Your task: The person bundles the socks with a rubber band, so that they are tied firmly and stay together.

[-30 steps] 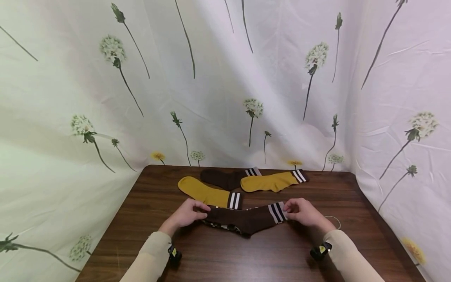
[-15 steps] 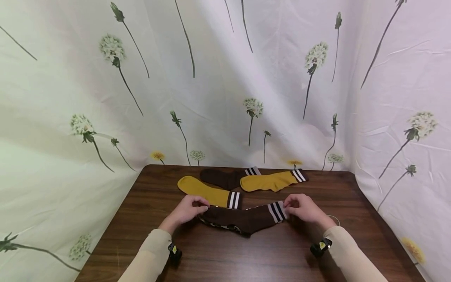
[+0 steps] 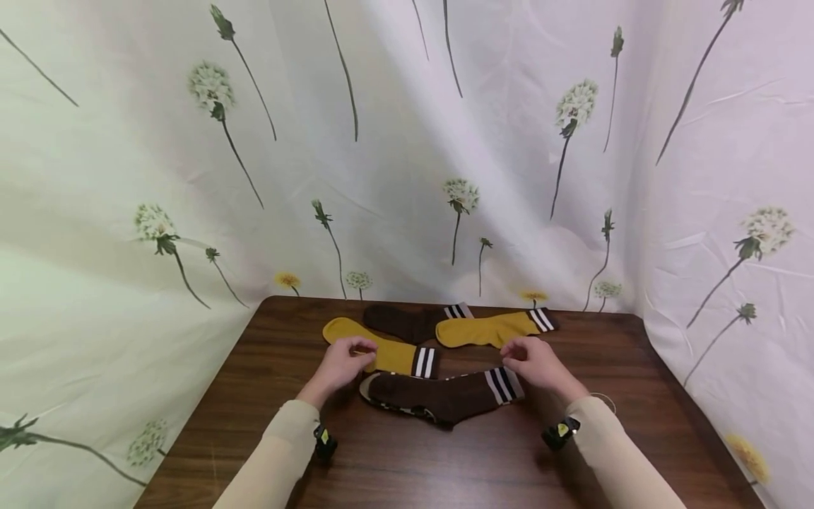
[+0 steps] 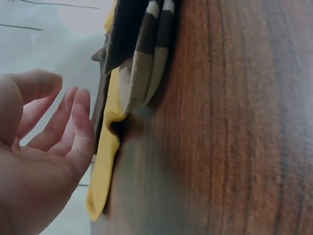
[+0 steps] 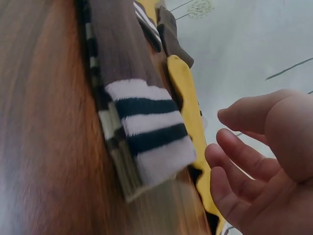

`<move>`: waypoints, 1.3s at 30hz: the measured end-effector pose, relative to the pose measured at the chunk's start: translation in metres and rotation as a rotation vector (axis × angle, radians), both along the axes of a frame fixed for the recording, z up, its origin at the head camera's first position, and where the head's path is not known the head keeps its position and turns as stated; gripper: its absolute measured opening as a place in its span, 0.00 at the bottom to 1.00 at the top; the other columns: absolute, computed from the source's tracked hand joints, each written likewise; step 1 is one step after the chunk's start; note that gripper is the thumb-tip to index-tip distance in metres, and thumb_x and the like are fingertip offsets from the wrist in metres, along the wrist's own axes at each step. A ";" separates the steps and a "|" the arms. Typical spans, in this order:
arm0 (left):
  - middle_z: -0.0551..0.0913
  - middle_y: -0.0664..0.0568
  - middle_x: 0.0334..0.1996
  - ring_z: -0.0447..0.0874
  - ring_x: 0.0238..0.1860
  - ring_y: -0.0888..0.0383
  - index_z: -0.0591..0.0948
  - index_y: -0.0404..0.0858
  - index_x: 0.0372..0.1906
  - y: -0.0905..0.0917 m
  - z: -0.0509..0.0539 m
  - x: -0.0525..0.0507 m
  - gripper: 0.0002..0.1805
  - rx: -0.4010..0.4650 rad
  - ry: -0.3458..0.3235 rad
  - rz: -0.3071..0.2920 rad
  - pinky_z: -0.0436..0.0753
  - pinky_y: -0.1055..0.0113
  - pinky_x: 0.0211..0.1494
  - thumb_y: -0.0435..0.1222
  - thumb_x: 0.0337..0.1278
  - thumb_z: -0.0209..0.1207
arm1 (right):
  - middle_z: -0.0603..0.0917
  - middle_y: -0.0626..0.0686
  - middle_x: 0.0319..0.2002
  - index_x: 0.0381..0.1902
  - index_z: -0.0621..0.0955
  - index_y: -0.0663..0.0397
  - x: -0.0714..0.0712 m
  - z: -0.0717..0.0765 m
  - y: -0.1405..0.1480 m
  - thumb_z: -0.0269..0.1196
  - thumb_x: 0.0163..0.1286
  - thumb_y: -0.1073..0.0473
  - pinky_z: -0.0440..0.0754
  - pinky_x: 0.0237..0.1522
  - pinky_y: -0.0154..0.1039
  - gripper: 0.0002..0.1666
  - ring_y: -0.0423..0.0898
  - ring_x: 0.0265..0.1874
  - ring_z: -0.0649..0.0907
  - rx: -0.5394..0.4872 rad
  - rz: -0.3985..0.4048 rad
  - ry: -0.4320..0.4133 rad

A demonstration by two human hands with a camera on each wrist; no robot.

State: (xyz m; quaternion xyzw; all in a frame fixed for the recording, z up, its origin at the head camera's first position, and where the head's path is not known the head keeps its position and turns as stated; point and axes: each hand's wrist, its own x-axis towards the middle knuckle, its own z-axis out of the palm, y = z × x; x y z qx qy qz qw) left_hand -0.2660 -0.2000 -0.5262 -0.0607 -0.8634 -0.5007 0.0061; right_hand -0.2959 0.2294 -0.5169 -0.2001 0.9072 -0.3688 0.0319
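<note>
A dark brown sock (image 3: 439,396) with a striped grey cuff lies flat near the table's middle. Beneath it a patterned sock (image 5: 115,142) shows along the edge, and a tan tip sticks out at the left end. My left hand (image 3: 341,366) hovers just off the toe end, its fingers loosely bent around nothing, as the left wrist view confirms. Above the striped cuff (image 5: 151,127) is my right hand (image 3: 537,364), also relaxed, with a gap between thumb and fingers and no sock in it.
Behind the stacked socks lie a yellow sock (image 3: 394,353) on the left, a second yellow sock (image 3: 483,330) on the right and another brown sock (image 3: 407,322) farther back. All rest on the dark wooden table (image 3: 439,474). A flower-printed curtain (image 3: 407,155) encloses the back and sides.
Both hands have let go of the brown sock's two ends and lifted off, moving slightly back and inward. The sock stays in place over the patterned one, whose tan tip now shows.
</note>
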 end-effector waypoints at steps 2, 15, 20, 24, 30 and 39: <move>0.90 0.44 0.45 0.87 0.40 0.54 0.89 0.34 0.48 0.002 0.000 -0.003 0.08 -0.011 0.007 0.028 0.84 0.65 0.38 0.28 0.67 0.66 | 0.88 0.50 0.42 0.45 0.86 0.60 -0.004 -0.002 -0.004 0.68 0.73 0.65 0.83 0.43 0.43 0.06 0.46 0.42 0.84 -0.007 -0.025 -0.003; 0.85 0.39 0.57 0.86 0.55 0.43 0.86 0.36 0.55 0.007 0.002 -0.028 0.12 -0.021 -0.031 0.112 0.85 0.50 0.54 0.31 0.70 0.64 | 0.89 0.53 0.43 0.48 0.87 0.61 -0.032 -0.010 -0.028 0.67 0.74 0.63 0.83 0.48 0.50 0.09 0.51 0.45 0.85 -0.069 -0.115 0.012; 0.83 0.35 0.60 0.85 0.56 0.41 0.85 0.34 0.58 0.008 0.002 -0.036 0.15 -0.039 -0.048 0.131 0.85 0.49 0.55 0.30 0.70 0.63 | 0.89 0.56 0.43 0.49 0.87 0.64 -0.043 -0.011 -0.042 0.66 0.73 0.67 0.84 0.50 0.54 0.10 0.54 0.45 0.86 -0.078 -0.107 0.040; 0.83 0.35 0.59 0.86 0.54 0.41 0.84 0.31 0.59 0.011 0.002 -0.040 0.16 -0.066 -0.051 0.148 0.85 0.49 0.54 0.30 0.69 0.64 | 0.89 0.58 0.44 0.50 0.87 0.64 -0.049 -0.010 -0.052 0.66 0.73 0.67 0.83 0.53 0.56 0.10 0.56 0.47 0.86 -0.069 -0.120 0.025; 0.82 0.36 0.62 0.83 0.57 0.41 0.82 0.31 0.63 0.017 0.003 -0.048 0.19 -0.082 -0.066 0.155 0.83 0.47 0.57 0.31 0.71 0.63 | 0.89 0.57 0.46 0.51 0.87 0.61 -0.058 -0.010 -0.060 0.66 0.74 0.66 0.82 0.55 0.56 0.10 0.56 0.49 0.86 -0.064 -0.119 -0.003; 0.80 0.35 0.63 0.81 0.51 0.43 0.80 0.32 0.66 0.018 -0.001 -0.059 0.22 -0.120 -0.089 0.193 0.82 0.49 0.53 0.33 0.71 0.62 | 0.88 0.58 0.48 0.53 0.87 0.61 -0.068 -0.015 -0.069 0.64 0.75 0.66 0.84 0.52 0.53 0.12 0.56 0.49 0.85 -0.049 -0.108 -0.040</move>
